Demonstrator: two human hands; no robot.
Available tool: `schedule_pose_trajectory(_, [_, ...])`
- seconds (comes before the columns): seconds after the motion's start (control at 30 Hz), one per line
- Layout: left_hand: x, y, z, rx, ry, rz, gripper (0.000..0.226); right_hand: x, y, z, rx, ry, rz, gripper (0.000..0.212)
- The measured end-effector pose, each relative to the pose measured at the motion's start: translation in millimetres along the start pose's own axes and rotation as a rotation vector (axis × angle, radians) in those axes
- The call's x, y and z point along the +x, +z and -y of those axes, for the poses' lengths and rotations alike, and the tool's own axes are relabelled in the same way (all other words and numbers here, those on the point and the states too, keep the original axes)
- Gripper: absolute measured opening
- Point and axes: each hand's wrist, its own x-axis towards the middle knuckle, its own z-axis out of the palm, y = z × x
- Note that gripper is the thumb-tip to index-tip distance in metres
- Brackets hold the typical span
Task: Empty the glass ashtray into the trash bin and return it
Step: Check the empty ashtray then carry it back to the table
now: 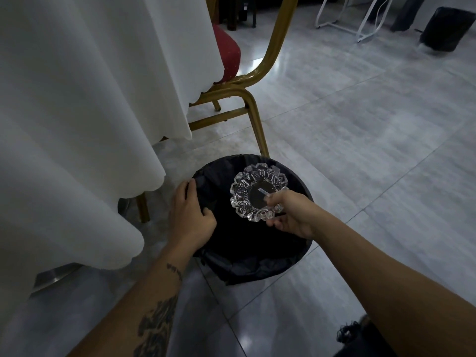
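Glass ashtray (258,191) held over the open trash bin (288,269), pinched at its near right edge by the right hand (288,215), thumb on the rim, other fingers curled under. Left hand (189,215) on the bin's left rim, fingers bent around the black bag. White tablecloth (77,112) on the left.

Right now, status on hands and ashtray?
Right hand holds glass ashtray over trash bin. Left hand on bin rim. Nothing blocking.

trash bin (257,266) interior too dark, ashtray (258,191) contents unclear
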Motion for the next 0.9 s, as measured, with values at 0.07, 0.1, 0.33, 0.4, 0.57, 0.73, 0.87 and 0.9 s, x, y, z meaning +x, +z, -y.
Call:
schedule_pose_trajectory(0.07, [0, 0, 0, -0.015, -0.003, -0.011, 0.075, 3, 3, -1, 0.017, -0.015, -0.008, 0.015])
schedule_pose_trajectory(0.1, [1, 0, 0, -0.028, 0.001, -0.021, 0.075, 5, 5, -2, -0.002, -0.042, -0.020, 0.014])
schedule_pose_trajectory(0.33, [5, 4, 0, -0.009, 0.024, -0.030, 0.075, 4, 13, 1, -0.142, -0.117, -0.074, 0.018])
schedule_pose_trajectory(0.4, [5, 0, -3, 0.023, -0.004, -0.031, 0.071, -3, 15, 3, -0.137, -0.074, -0.054, 0.029])
schedule_pose_trajectory(0.57, [-10, -23, -39, -0.085, 0.028, -0.051, 0.052, -41, 21, 20, 0.011, 0.005, -0.013, 0.029])
schedule_pose_trajectory(0.73, [-34, -70, -108, -0.653, -0.283, 0.034, 0.044, -87, 28, 49, 0.116, 0.063, -0.005, 0.021])
schedule_pose_trajectory(0.87, [-59, -123, -163, -0.786, -0.320, -0.024, 0.041, -144, 27, 81, 0.154, 0.081, 0.035, 0.012])
schedule_pose_trajectory(0.9, [-65, -140, -176, -0.778, -0.335, -0.026, 0.040, -163, 26, 95, 0.162, 0.094, 0.035, 0.012])
